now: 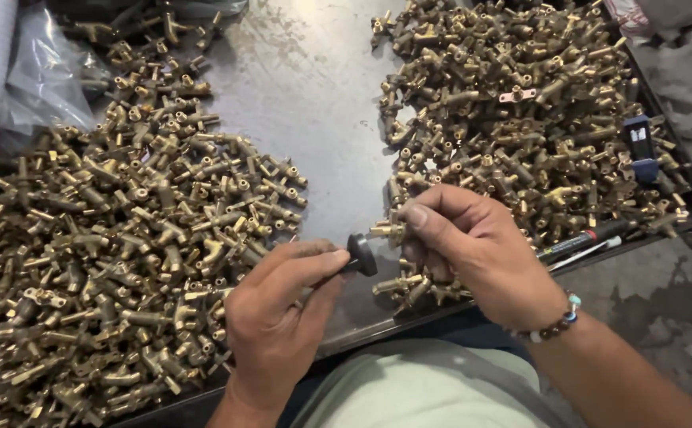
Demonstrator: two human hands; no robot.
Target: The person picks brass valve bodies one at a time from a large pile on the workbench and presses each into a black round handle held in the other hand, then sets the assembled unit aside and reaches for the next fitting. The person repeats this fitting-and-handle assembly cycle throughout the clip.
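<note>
The left hand (279, 317) is pinched around a small black round knob (361, 254), thumb and forefinger gripping its near side, with the knob's face turned toward the right hand (473, 257). The right hand grips a small brass fitting (386, 231) between thumb and fingertips, its stub end aimed at the knob; the two parts sit just apart, near the middle of the view and above the near edge of the grey metal table (314, 103).

At 9 o'clock from the hands lies a broad heap of brass fittings (116, 246), and from 12 to 2 o'clock a second brass heap (520, 111) fills the far right of the table. A dark marker pen (580, 240) rests at 3 o'clock by the table edge, and a small blue-and-black clip-like object (639, 147) sits on the right heap. Crumpled clear plastic (45, 71) lies at 10 o'clock.

What could go wrong, as I judge it: both grips are fingertip pinches on small, smooth parts, so a push that meets off-axis could cock the knob on the stub or pop either piece loose. A dropped fitting would vanish among its lookalikes, or fall off the table edge into the lap. The few loose fittings right under the right hand could also be nudged over that edge by the wrist
</note>
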